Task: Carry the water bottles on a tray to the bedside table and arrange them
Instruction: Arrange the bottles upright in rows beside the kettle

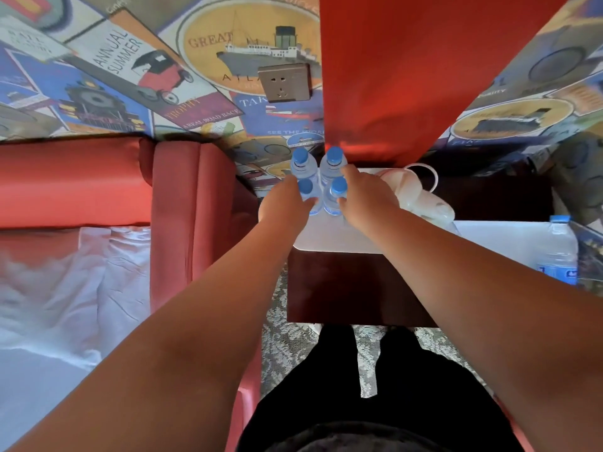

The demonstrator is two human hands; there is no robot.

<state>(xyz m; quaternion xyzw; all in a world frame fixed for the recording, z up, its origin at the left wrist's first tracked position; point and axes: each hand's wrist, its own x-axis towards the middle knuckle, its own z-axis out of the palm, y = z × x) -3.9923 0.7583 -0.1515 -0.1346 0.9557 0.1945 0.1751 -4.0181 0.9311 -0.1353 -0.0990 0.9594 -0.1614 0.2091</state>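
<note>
Several clear water bottles with blue caps stand in a tight cluster at the far left corner of the white-topped bedside table. My left hand wraps around the near left bottle from the left. On the other side, my right hand curls around the near right bottle. Two more bottles stand just behind, close to the wall. One further bottle stands apart at the right edge of the view. No tray is in view.
A white kettle sits on the table just right of my right hand. A red upholstered headboard and a bed with white sheets lie to the left. A red panel and a wall socket are behind the table.
</note>
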